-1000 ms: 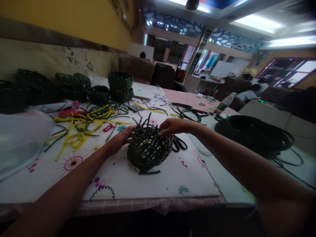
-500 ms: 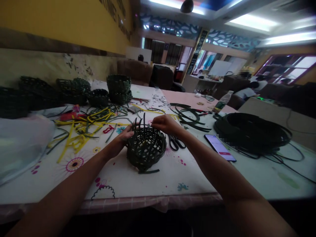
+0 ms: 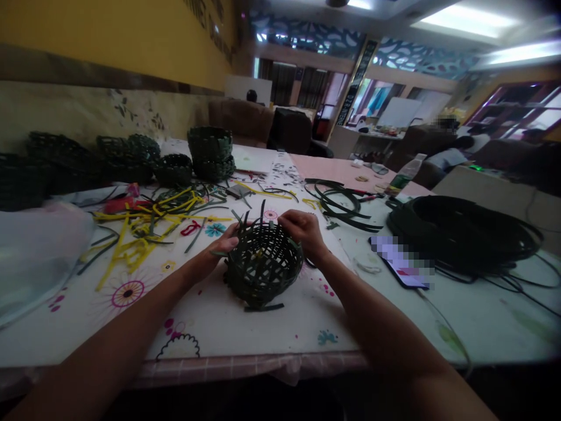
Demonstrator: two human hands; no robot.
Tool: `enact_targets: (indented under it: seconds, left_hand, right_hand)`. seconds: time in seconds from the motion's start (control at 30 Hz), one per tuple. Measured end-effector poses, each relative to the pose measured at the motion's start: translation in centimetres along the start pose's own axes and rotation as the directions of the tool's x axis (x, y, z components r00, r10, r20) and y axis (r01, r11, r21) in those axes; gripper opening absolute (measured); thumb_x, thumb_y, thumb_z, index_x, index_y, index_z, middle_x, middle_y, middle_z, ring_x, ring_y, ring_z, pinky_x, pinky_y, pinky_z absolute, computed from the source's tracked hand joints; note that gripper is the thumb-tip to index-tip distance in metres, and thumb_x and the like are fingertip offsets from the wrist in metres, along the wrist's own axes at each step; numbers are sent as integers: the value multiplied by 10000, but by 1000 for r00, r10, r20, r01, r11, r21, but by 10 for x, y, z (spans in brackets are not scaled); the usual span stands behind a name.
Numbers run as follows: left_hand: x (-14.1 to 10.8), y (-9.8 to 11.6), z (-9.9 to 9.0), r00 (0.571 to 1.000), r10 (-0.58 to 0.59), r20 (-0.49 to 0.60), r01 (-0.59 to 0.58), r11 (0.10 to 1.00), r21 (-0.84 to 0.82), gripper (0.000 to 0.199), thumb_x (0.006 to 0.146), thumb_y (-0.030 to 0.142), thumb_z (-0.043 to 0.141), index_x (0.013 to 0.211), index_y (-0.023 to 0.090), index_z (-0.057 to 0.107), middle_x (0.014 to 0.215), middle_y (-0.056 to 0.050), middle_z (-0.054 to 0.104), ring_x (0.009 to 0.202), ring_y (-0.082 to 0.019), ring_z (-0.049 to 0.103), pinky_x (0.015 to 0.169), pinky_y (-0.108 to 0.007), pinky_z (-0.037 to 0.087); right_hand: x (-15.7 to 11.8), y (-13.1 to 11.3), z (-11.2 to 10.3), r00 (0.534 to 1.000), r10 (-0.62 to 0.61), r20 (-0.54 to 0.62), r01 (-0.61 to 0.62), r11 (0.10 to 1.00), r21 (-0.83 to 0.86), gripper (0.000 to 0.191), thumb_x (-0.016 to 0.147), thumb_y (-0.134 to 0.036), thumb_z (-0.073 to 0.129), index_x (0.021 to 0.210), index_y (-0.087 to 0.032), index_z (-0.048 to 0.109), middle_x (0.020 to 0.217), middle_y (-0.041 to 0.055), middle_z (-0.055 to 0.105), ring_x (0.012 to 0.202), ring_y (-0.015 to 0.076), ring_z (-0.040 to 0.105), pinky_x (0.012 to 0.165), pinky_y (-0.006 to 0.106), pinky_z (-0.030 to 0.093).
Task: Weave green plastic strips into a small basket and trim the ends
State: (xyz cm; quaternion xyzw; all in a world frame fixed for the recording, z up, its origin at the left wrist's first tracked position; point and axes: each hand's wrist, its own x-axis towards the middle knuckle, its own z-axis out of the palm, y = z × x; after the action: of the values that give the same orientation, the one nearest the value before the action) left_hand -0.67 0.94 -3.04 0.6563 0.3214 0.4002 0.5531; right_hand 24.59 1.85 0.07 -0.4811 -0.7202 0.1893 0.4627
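Observation:
A dark green woven basket (image 3: 265,272) of flat strips sits tilted on the table in front of me, its opening facing me. Loose strip ends stick up from its far rim. My left hand (image 3: 219,248) grips the left side of the basket, thumb on the rim. At the far right rim, my right hand (image 3: 302,228) is closed in a pinch on the basket's edge; the exact strip between the fingertips is hidden. A short strip (image 3: 267,307) pokes out under the near side. Black scissors (image 3: 310,263) lie mostly hidden behind my right wrist.
Yellow and green strip scraps (image 3: 144,228) litter the left. Finished baskets (image 3: 210,152) stand along the wall, behind a plastic bag (image 3: 39,257). On the right are loose strips (image 3: 342,204), a phone (image 3: 398,263), a big strip coil (image 3: 460,234) and a bottle (image 3: 405,175). People sit farther back.
My right hand has shifted slightly right and down along the rim, now covering most of the scissors. The basket has turned a little, and a strip end now juts out by my left hand.

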Motion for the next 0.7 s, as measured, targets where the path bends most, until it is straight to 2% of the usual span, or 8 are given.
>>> enact_targets:
  seconds: [0.13, 0.23, 0.33, 0.43, 0.57, 0.7]
  left_hand:
    - [2, 2, 4, 998, -40, 43, 41, 999, -34, 608, 828, 483, 604, 1393, 258, 604, 1402, -75, 626, 1272, -310, 573, 1020, -383, 491]
    - [1, 1, 7, 999, 3, 37, -2, 999, -42, 559, 862, 494, 550, 1346, 232, 645, 1348, -94, 660, 1283, -314, 565, 1068, -409, 461]
    - [-1, 0, 12, 998, 56, -38, -58, 997, -45, 568, 900, 506, 491, 1369, 216, 629, 1276, -103, 699, 1330, -302, 535, 1175, -422, 363]
    - [-3, 2, 16, 985, 93, -145, -97, 995, -22, 605, 889, 500, 497, 1405, 200, 593, 1327, -99, 678, 1373, -306, 499, 1210, -426, 318]
    - [-7, 12, 16, 966, 122, -227, -111, 992, 62, 591, 883, 462, 504, 1399, 185, 589, 1453, -86, 599, 1404, -310, 471, 1213, -419, 323]
    - [-8, 15, 17, 955, 83, -286, -69, 996, 60, 522, 904, 440, 506, 1357, 203, 611, 1399, -65, 636, 1339, -296, 526, 1164, -402, 379]
  right_hand:
    - [-5, -4, -1, 996, 46, -71, -43, 998, 46, 280, 852, -393, 584, 654, -196, 579, 624, -16, 510, 632, 139, 451, 629, 280, 362]
    - [-7, -6, -1, 993, 83, -85, -76, 994, 80, 290, 848, -405, 584, 643, -202, 558, 612, -20, 494, 624, 140, 444, 625, 282, 367]
    - [-8, -9, -1, 987, 107, -117, -94, 990, 109, 275, 843, -410, 584, 660, -207, 556, 635, -15, 508, 642, 148, 458, 631, 286, 381]
    - [-10, -12, 2, 974, 122, -191, -100, 988, 121, 245, 843, -397, 574, 682, -213, 562, 644, -14, 502, 654, 154, 457, 647, 290, 391]
    - [-14, -12, 11, 957, 176, -231, -142, 978, 154, 259, 855, -418, 548, 685, -224, 528, 647, -10, 477, 663, 161, 438, 653, 290, 388]
    - [-15, -7, 20, 950, 252, -184, -198, 942, 271, 258, 843, -441, 548, 707, -225, 511, 676, -7, 465, 667, 158, 414, 631, 284, 377]
